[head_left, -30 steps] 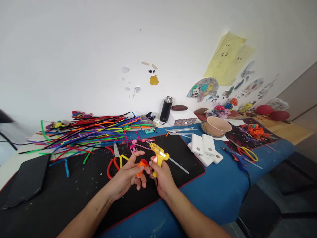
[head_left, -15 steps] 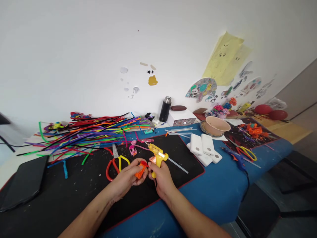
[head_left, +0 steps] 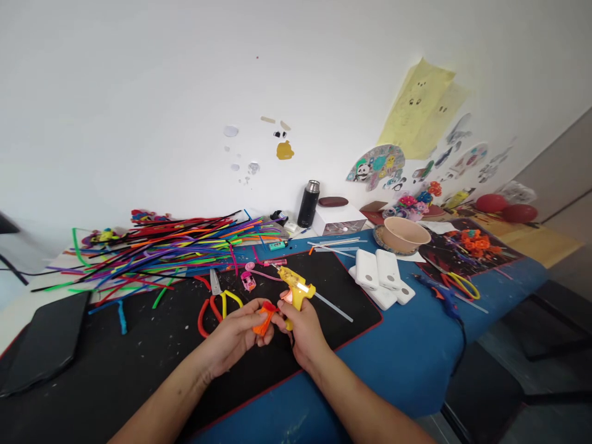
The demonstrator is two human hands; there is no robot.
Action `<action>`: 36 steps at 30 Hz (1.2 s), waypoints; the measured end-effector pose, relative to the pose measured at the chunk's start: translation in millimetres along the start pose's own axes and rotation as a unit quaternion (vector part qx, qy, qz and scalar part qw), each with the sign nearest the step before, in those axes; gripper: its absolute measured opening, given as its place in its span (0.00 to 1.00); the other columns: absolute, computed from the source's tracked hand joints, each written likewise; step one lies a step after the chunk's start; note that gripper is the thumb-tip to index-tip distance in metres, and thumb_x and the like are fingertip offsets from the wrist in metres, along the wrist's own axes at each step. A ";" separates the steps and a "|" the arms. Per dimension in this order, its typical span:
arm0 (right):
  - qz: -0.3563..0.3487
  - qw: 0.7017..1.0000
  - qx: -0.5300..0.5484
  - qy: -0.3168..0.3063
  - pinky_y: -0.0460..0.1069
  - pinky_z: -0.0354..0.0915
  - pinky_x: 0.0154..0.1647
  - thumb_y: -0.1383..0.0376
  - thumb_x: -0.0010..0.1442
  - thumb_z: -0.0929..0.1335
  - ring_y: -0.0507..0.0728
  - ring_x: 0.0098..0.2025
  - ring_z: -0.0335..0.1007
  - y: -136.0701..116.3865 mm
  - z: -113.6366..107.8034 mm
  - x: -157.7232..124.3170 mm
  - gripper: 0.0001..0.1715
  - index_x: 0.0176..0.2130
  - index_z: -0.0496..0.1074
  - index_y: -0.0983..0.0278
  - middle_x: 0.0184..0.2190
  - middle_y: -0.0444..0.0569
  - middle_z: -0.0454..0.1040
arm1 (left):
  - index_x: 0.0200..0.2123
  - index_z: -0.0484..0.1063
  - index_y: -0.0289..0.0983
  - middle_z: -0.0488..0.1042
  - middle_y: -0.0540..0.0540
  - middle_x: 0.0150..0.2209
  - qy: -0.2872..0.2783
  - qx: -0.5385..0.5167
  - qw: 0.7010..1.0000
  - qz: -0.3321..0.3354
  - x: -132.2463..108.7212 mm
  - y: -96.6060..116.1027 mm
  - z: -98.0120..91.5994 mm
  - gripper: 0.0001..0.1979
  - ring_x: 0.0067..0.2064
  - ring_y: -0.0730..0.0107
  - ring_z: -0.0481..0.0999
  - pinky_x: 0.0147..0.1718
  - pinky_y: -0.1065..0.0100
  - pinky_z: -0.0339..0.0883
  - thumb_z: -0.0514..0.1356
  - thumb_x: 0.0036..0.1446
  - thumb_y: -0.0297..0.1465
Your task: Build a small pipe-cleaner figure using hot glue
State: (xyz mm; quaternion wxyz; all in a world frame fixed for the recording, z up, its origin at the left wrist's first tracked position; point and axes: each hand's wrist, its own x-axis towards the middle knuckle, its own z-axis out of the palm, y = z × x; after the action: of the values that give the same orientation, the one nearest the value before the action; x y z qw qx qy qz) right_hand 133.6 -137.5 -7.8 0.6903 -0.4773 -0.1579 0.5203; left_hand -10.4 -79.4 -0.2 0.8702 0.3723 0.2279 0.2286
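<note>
My left hand (head_left: 234, 336) is closed around a small orange pipe-cleaner piece (head_left: 263, 317) just above the black mat (head_left: 139, 351). My right hand (head_left: 300, 333) pinches the same orange piece at its red tip; both hands meet over the mat's front middle. A yellow glue gun (head_left: 296, 291) stands right behind my right hand, its nozzle pointing back left, with a clear glue stick out of its rear. Red-and-yellow pliers (head_left: 215, 302) lie just left of my hands.
A large heap of coloured pipe cleaners (head_left: 161, 250) covers the back left. White power banks (head_left: 382, 277) lie on the blue cloth (head_left: 407, 345) at right, a beige bowl (head_left: 406, 234) behind them, a black flask (head_left: 308, 203) by the wall. A dark tablet (head_left: 44, 342) rests far left.
My left fingers, spread a second ago, have closed round the orange piece, and my right fingers have moved onto its tip. The view shifted slightly.
</note>
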 end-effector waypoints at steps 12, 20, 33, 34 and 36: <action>0.008 1.000 -0.026 0.009 0.43 0.53 0.19 0.64 0.47 0.76 0.48 0.18 0.61 4.9 -2.8 7.0 0.20 0.40 0.71 0.64 0.19 0.38 0.69 | 0.40 0.78 0.34 0.77 0.43 0.35 0.006 -0.020 0.999 0.026 1.4 -0.9 2.1 0.09 0.34 0.67 0.73 0.34 0.67 0.63 0.71 0.57 0.31; 0.004 0.999 -0.034 0.001 0.43 0.53 0.19 0.65 0.47 0.75 0.48 0.17 0.60 8.5 0.6 5.6 0.19 0.39 0.71 0.65 0.18 0.37 0.69 | 0.43 0.78 0.34 0.75 0.46 0.33 0.047 -0.012 0.998 0.042 0.9 3.6 3.0 0.14 0.32 0.69 0.73 0.32 0.67 0.62 0.72 0.56 0.33; 0.002 0.999 -0.036 -0.001 0.44 0.52 0.19 0.64 0.47 0.75 0.48 0.18 0.61 7.1 0.6 6.1 0.19 0.39 0.70 0.64 0.18 0.37 0.69 | 0.49 0.73 0.38 0.76 0.47 0.30 0.065 0.012 0.997 0.041 3.1 -2.4 3.1 0.17 0.29 0.69 0.71 0.30 0.67 0.58 0.68 0.60 0.38; 0.002 0.999 -0.035 -0.002 0.44 0.52 0.20 0.64 0.47 0.75 0.48 0.18 0.61 7.1 0.7 6.2 0.19 0.39 0.70 0.64 0.19 0.37 0.69 | 0.49 0.73 0.38 0.76 0.48 0.29 0.065 0.015 0.997 0.044 3.1 -2.8 3.2 0.18 0.29 0.69 0.71 0.30 0.67 0.58 0.69 0.60 0.39; 0.001 0.999 -0.033 -0.001 0.44 0.53 0.20 0.64 0.46 0.75 0.48 0.18 0.61 7.3 0.9 6.5 0.19 0.39 0.70 0.64 0.19 0.37 0.69 | 0.48 0.74 0.37 0.75 0.49 0.28 0.059 0.028 0.997 0.051 2.8 -2.9 3.8 0.19 0.28 0.71 0.69 0.30 0.68 0.57 0.71 0.58 0.38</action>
State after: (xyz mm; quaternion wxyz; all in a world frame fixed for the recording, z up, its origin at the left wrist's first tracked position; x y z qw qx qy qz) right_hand 131.5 -131.4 -15.3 0.6735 -0.4994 -0.1755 0.5159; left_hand -5.4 -81.7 -0.6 0.8319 0.3934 0.2657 0.2873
